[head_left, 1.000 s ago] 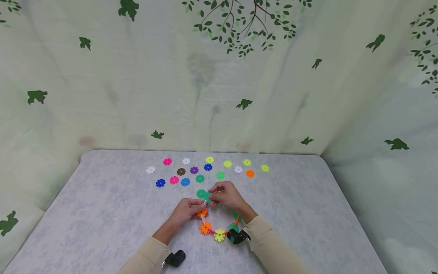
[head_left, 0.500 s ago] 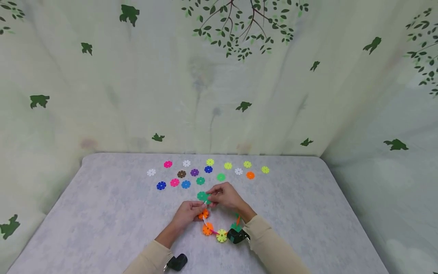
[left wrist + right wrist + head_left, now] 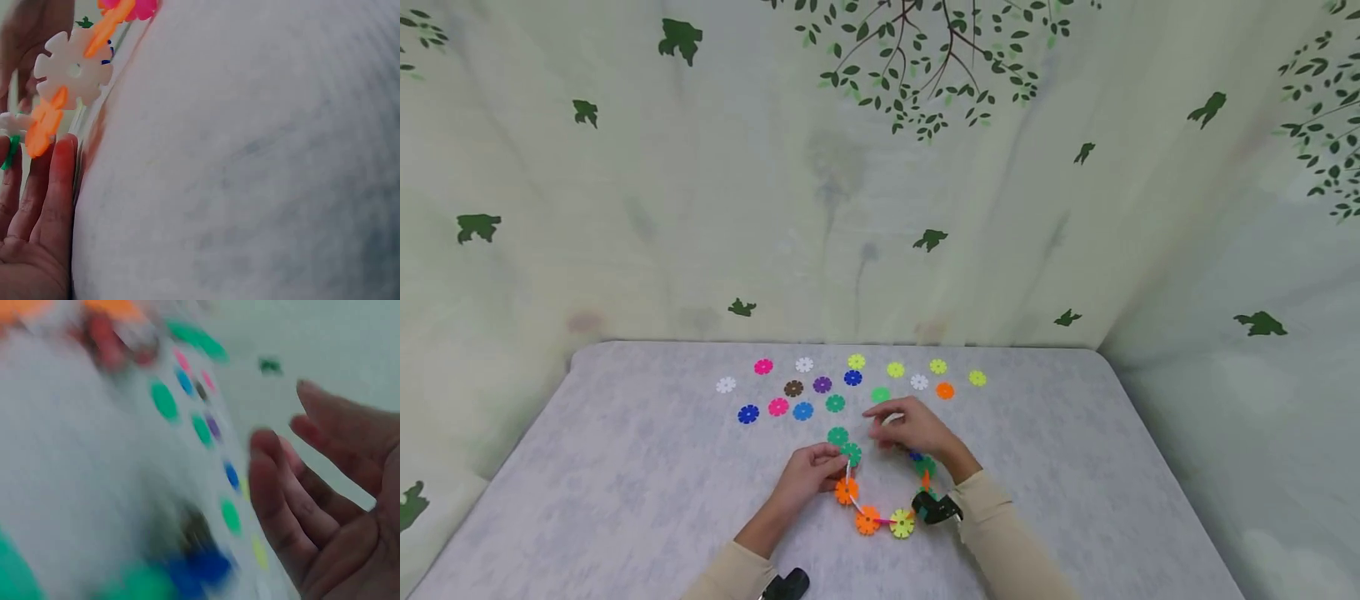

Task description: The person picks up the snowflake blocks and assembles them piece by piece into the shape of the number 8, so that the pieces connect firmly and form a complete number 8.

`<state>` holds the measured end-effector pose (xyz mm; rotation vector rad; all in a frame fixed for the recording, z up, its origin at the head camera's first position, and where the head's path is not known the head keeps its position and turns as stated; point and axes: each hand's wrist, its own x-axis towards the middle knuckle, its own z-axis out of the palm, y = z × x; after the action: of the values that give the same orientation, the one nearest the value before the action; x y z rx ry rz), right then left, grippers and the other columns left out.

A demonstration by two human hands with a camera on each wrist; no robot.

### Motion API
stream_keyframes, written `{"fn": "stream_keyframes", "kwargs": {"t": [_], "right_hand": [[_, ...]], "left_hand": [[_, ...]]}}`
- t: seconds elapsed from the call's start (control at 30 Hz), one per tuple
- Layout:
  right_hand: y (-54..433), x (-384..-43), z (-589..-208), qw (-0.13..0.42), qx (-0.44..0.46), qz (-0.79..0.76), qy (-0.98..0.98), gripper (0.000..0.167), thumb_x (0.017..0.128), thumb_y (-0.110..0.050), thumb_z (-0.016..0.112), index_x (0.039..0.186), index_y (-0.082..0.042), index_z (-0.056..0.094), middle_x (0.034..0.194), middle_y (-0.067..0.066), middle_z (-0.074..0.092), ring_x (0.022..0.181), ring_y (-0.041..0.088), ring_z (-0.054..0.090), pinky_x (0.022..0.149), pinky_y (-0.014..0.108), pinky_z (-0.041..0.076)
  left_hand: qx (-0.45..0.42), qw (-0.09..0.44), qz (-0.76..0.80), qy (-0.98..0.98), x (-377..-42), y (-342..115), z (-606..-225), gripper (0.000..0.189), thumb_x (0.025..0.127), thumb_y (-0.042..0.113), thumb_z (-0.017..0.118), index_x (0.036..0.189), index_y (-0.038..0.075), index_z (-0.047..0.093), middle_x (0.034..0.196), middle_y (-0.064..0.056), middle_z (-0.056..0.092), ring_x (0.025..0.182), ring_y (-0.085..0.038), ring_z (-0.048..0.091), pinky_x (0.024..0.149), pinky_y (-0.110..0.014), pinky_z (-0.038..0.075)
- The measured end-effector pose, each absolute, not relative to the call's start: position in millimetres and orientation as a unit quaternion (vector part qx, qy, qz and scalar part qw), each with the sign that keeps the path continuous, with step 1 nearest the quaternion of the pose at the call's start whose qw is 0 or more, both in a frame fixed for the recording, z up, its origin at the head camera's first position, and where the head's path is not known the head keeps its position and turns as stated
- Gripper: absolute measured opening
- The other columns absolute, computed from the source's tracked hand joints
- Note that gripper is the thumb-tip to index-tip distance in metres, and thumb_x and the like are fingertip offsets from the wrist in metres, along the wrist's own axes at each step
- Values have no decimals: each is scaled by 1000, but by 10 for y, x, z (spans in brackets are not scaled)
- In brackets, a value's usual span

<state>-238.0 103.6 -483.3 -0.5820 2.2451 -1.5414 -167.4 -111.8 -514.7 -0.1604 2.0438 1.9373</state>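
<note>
left hand holds disc chain | right hand hovers just apart

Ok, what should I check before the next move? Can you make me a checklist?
1. Left hand holding the chain: ok, at the end with the green disc.
2. Right hand free: ok, it holds nothing.
3. Chain closed into a ring: not ok, a gap shows beside that green disc.
4. Green disc pushed in tight: cannot tell, too small.
5. Spare discs around: ok, many lie on the table.
</note>
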Motion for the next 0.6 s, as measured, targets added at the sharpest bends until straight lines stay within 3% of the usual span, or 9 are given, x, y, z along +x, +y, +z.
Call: {"fn": "stream_keyframes", "kwargs": {"t": [0.13, 0.2, 0.33, 0.6], "right_hand": [[1434, -2626, -4930, 61, -80, -522, 847, 25, 87, -5, 70, 111, 3, 68, 82, 8, 61, 62, 18, 58, 57, 28, 52], [1612, -2724, -5007, 32, -13, -486, 873, 26, 85, -7, 72, 110, 2, 68, 82, 8, 60, 64, 17, 54, 56, 26, 48], [1810, -2831, -5106, 46, 55, -438, 896, 35, 83, -13, 76, 114, -1, 67, 90, 11, 61, 71, 21, 53, 59, 27, 46], [1836, -2931, -5125, 59, 52, -367, 927, 30, 83, -17, 76, 108, -3, 66, 87, 8, 57, 78, 23, 50, 68, 31, 44]], "left_hand": [[-60, 172, 679, 712, -1659, -1172, -5170, 27, 95, 18, 61, 108, -6, 62, 94, -9, 69, 82, -16, 63, 75, -30, 57], [-56, 179, 677, 712, -1669, -1191, -5189, 27, 96, 19, 60, 107, -5, 62, 94, -8, 68, 83, -16, 63, 76, -29, 56], [-50, 186, 678, 709, -1697, -1222, -5212, 28, 96, 23, 60, 105, -3, 64, 92, -7, 68, 83, -16, 62, 77, -27, 56], [-34, 192, 684, 703, -1743, -1203, -5222, 28, 96, 22, 60, 104, -4, 64, 92, -7, 68, 84, -16, 64, 78, -26, 56]]}}
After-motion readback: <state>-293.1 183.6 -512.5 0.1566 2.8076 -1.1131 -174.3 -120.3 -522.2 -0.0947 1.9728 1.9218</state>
